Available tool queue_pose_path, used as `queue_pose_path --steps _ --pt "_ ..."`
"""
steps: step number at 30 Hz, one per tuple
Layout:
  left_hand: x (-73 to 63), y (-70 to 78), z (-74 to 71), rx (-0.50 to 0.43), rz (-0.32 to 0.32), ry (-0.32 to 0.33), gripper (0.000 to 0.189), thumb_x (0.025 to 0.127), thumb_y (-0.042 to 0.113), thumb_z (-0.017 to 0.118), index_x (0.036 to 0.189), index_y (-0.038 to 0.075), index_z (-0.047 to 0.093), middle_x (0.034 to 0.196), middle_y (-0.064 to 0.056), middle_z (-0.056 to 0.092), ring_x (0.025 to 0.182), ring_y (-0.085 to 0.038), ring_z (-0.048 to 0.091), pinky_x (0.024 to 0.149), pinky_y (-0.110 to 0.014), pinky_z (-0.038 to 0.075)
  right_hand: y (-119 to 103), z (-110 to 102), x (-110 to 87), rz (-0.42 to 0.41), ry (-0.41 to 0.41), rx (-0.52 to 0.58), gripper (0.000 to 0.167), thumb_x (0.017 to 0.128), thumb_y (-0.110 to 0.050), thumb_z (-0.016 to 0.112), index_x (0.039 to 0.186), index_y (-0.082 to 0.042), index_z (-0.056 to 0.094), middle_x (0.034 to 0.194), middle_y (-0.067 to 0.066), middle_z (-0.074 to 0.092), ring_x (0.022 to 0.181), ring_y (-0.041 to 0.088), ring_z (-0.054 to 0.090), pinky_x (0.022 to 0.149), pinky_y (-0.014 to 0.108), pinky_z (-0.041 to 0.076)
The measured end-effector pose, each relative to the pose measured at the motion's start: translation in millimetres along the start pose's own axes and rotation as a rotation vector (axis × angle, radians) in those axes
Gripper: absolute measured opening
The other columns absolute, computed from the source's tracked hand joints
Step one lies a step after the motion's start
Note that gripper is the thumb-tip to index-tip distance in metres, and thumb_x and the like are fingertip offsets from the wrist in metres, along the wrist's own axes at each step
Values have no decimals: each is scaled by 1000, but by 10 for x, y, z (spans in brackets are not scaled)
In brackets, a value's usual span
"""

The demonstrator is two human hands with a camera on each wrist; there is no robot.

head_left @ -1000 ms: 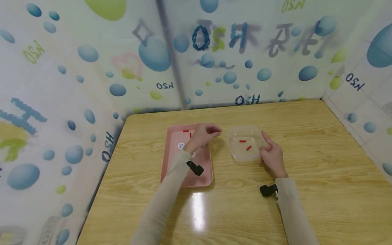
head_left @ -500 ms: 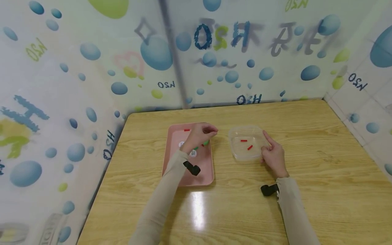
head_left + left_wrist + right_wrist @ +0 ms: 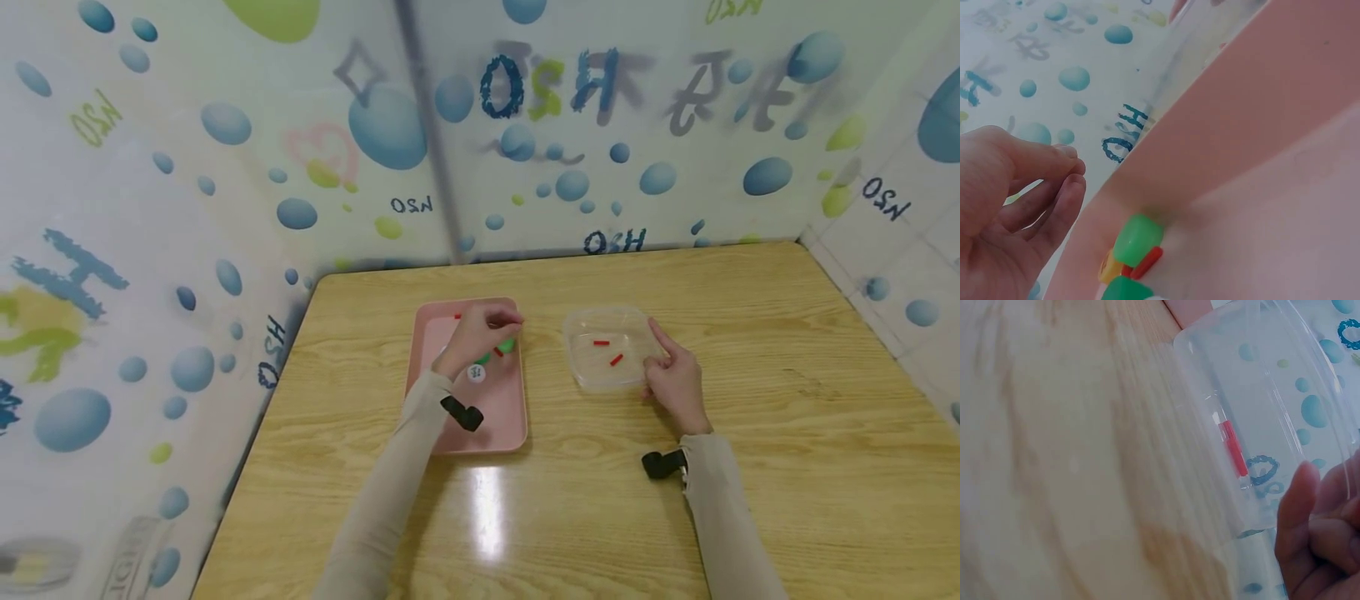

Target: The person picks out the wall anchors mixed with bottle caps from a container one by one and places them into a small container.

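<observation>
My left hand [image 3: 474, 335] hovers over the far right part of a pink tray [image 3: 498, 421]. Its thumb and index fingertips come together in the left wrist view, and I see nothing between them. Below it in the tray lie green pieces [image 3: 1139, 240], a yellow piece [image 3: 1110, 267], a red stick [image 3: 1147, 262] and a white round piece [image 3: 476, 373]. My right hand [image 3: 675, 385] grips the right side of a clear plastic container [image 3: 588, 379]. Two short red sticks [image 3: 617, 360] lie inside the container; one red stick [image 3: 1233, 449] shows through its wall in the right wrist view.
Another red stick [image 3: 458, 317] lies at the tray's far end, partly hidden by the left hand. The wooden table [image 3: 592, 500] runs back to a wall [image 3: 540, 200] printed with bubbles and letters. Bare tabletop separates tray and container.
My left hand has drawn left, from the gap beside the container to over the tray, uncovering green pieces. The right hand stays on the container, and both red sticks lie as before.
</observation>
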State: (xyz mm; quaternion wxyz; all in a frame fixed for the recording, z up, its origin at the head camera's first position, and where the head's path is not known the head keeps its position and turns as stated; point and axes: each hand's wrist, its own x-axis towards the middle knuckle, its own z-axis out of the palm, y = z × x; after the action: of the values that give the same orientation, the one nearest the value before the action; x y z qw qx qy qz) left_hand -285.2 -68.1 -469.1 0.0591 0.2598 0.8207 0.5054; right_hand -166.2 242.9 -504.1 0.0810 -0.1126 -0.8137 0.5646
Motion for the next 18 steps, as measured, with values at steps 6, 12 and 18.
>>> queue_pose_path --steps 6,12,18 --pt "-32 -18 -39 -8 -44 9 22 95 14 72 114 2 75 107 -6 75 92 -17 70 79 -28 59 9 -4 7 -9 -1 -11 70 91 1 45 156 -25 40 44 -12 46 40 13 60 42 25 48" --pt "-58 -28 -90 -9 -55 24 20 96 14 71 112 4 76 105 -8 76 93 -19 70 82 -30 59 24 -9 17 -20 -3 -13 71 91 1 45 156 -26 39 45 -11 48 40 11 59 42 25 48" --pt "-97 -53 -156 2 -91 26 23 96 17 71 114 4 75 107 -5 76 94 -17 69 84 -29 58 25 -13 17 -12 -14 -4 70 92 0 46 156 -28 38 46 -9 49 41 12 60 41 25 47"
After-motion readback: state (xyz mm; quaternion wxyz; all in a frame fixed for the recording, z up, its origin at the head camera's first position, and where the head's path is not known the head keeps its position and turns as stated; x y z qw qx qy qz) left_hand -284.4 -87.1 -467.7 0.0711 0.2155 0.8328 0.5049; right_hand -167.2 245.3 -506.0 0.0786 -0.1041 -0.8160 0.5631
